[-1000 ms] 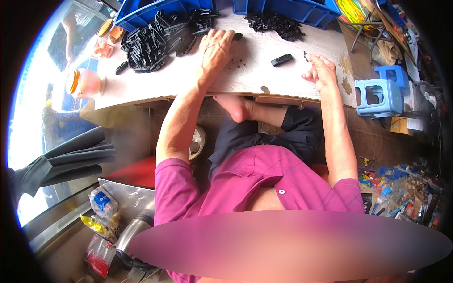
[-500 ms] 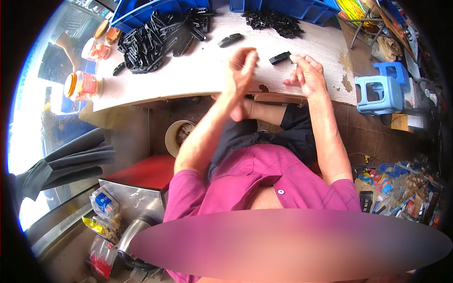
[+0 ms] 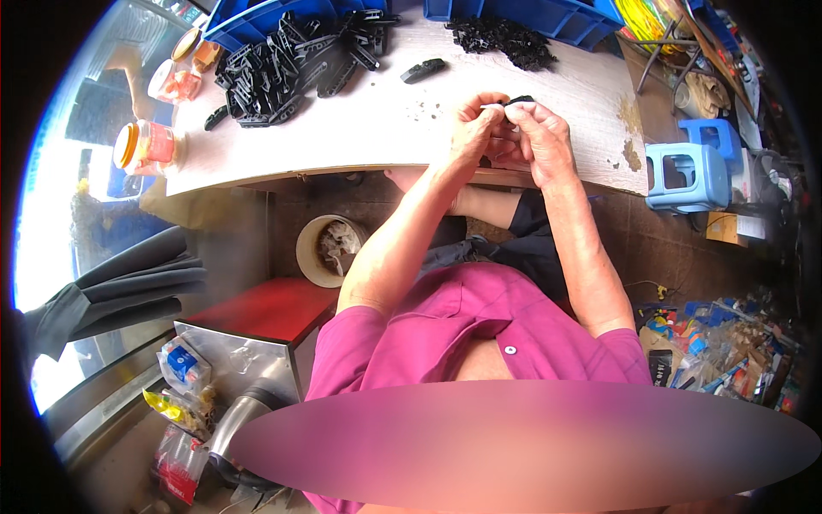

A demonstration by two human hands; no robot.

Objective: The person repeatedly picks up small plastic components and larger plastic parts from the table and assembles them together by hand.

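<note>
My hands meet over the table's near right part. My right hand point(image 3: 548, 141) is closed on a small black plastic part point(image 3: 520, 100), whose upper edge shows above the fingertips. Against it, my left hand point(image 3: 476, 130) is closed, thumb and fingers pressed together; what lies between them is hidden. A pale spot shows at the left thumb's tip. Beyond my left hand, one loose black plastic part point(image 3: 424, 70) lies alone on the table. Farther left is a heap of long black plastic parts point(image 3: 274, 81), and a heap of smaller black pieces point(image 3: 505, 43) lies at the far right.
Blue bins point(image 3: 565, 19) stand along the pale table's point(image 3: 360, 128) far edge. Jars with orange lids point(image 3: 147, 146) are at its left end. A bucket point(image 3: 308, 257) is below the table, blue stools point(image 3: 689, 176) are on the right, and a red-topped box point(image 3: 265, 313) is at the lower left.
My left hand has moved right and down to meet my right hand. The black part in my right hand is now between both hands, mostly covered by fingers. The view has shifted slightly.
</note>
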